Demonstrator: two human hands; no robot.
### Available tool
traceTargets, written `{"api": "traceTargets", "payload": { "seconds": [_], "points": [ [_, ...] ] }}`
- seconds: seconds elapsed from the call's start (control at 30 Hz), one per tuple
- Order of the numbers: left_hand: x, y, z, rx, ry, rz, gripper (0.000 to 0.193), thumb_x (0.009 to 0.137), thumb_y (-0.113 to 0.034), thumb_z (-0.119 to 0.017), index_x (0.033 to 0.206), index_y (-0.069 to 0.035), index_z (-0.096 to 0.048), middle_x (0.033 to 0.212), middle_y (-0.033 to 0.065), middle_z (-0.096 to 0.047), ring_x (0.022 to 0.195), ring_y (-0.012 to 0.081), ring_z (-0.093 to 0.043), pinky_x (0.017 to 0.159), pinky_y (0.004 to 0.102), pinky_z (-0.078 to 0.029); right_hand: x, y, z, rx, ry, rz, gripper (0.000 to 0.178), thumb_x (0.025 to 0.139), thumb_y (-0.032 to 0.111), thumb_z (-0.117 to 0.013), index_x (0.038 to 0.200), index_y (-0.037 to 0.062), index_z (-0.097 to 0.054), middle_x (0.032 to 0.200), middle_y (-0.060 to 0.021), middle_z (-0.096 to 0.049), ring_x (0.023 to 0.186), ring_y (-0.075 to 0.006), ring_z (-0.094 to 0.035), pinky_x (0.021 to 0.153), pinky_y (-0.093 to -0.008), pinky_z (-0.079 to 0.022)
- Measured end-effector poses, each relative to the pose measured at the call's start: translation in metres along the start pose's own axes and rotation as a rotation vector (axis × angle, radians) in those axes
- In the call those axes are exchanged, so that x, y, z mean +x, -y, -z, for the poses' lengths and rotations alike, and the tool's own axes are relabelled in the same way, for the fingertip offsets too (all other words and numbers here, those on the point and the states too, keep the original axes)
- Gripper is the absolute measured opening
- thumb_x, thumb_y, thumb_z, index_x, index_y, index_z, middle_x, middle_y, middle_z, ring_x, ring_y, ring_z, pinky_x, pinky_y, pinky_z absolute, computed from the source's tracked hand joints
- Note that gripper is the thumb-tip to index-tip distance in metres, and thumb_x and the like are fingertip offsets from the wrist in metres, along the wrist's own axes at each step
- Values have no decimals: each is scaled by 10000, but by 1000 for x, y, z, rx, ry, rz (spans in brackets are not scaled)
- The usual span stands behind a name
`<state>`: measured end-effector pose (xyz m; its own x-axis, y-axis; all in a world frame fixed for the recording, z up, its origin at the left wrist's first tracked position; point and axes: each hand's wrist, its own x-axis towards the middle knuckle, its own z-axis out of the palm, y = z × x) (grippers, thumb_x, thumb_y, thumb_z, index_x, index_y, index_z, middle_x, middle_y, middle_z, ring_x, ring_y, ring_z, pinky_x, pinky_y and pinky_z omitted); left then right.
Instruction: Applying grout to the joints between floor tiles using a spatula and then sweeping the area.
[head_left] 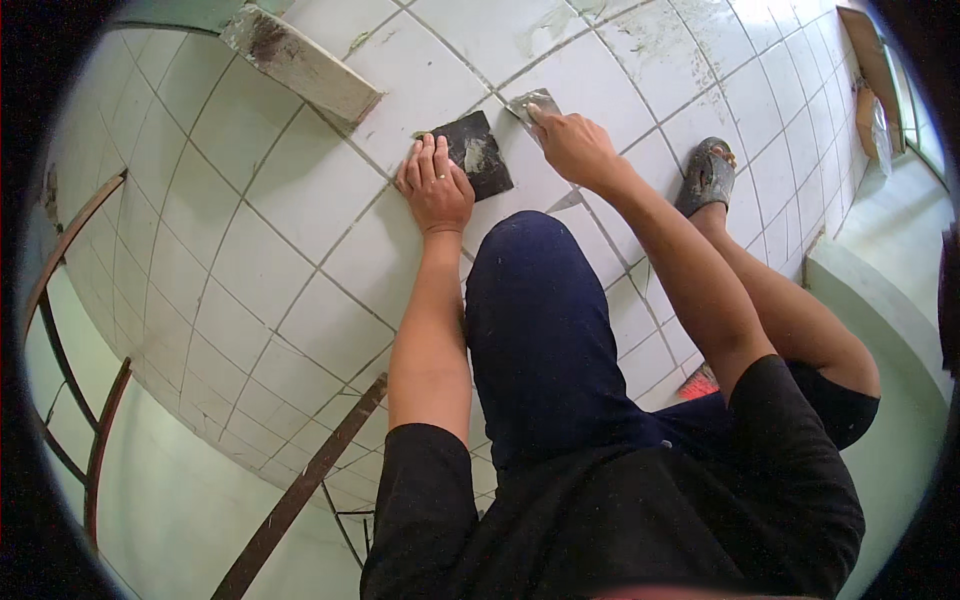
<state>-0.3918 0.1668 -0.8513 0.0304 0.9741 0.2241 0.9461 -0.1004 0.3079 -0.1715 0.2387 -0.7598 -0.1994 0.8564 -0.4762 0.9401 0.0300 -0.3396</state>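
A dark plate point(490, 170), apparently stiff, light and best held by its edges, was steadied partly under the unclenched left hand point(437, 187); a scraper point(536, 101) was grasped by the right hand point(576, 148).

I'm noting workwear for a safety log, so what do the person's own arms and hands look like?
Both arms wear plain black short sleeves, leaving the forearms uncovered. The left hand is ungloved, with a thin gold-coloured ring on one finger. The right hand is ungloved too, with no ring visible.
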Motion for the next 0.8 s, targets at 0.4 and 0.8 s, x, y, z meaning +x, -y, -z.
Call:
{"api": "traceTargets", "payload": {
  "seconds": [0.4,0.8],
  "points": [
    [18,-28,-10,-34,-8,-20,413,950,-200,-498,1336,-88,-595,1390,96,-578,1319,283,-496,1130,483,-324,147,11,65,-154,-181,293,322,872,109,-509,1131,51,-692,1075,-208,-720,983,-380,-710,817,-485,-579],
    [24,-35,-7,-43,-18,-20,424,925,-192,-516,1324,-82,-606,1394,86,-574,1315,266,-496,1142,481,-326,141,-88,38,-78,-238,122,303,954,133,-423,1138,-19,-610,998,-269,-697,925,-422,-692,806,-531,-544]
  ]
}}
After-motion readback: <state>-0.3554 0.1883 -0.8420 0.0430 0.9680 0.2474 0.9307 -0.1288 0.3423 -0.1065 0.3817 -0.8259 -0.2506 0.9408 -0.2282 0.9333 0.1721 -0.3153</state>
